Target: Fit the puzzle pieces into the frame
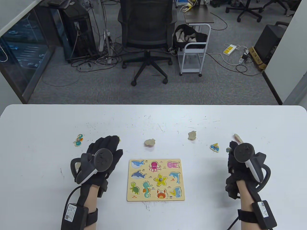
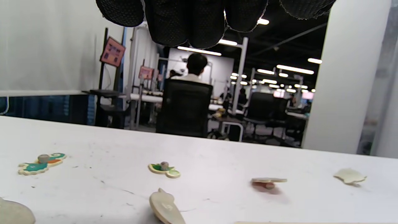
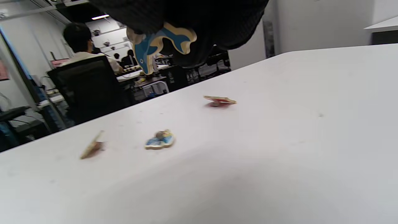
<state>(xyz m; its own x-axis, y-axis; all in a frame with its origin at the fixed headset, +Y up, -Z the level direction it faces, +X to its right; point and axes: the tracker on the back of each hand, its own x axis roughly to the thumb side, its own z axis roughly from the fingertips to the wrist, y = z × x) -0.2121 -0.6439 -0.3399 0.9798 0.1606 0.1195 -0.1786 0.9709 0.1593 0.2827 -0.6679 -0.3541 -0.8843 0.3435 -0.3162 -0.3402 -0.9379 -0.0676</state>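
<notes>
**Dolphin piece in hand, frame waiting in the middle**

The right hand [image 3: 192, 18] has a blue dolphin piece [image 3: 158, 43] pinched in its curled fingers, lifted clear of the table [image 1: 36, 167] at the right side, well apart from the frame [image 1: 156, 198]. The left hand [image 1: 105, 155] hovers flat, fingers spread and holding nothing that I can see, just left of the frame's far corner. The frame lies near the person, between the two hands; its star piece [image 1: 160, 179] with a small knob looks already seated.

Loose pieces lie in a row beyond it: a seahorse piece [image 1: 78, 140] far left, two pale face-down pieces [image 1: 150, 142] [image 1: 192, 135] nearer the middle, and a blue fish piece [image 1: 215, 147] face up just left of the right hand.

These look like thin, flat wooden cut-outs: light, stiff, unlikely to bend or break, but smooth enough to slide on the table. Each seems to carry a little peg, so I'd judge the peg the natural hold for the face-up ones. The face-down pieces rest tilted on their pegs and would need an edge pinch and a flip first. The dolphin's recess should be at the frame's right, middle row.
</notes>
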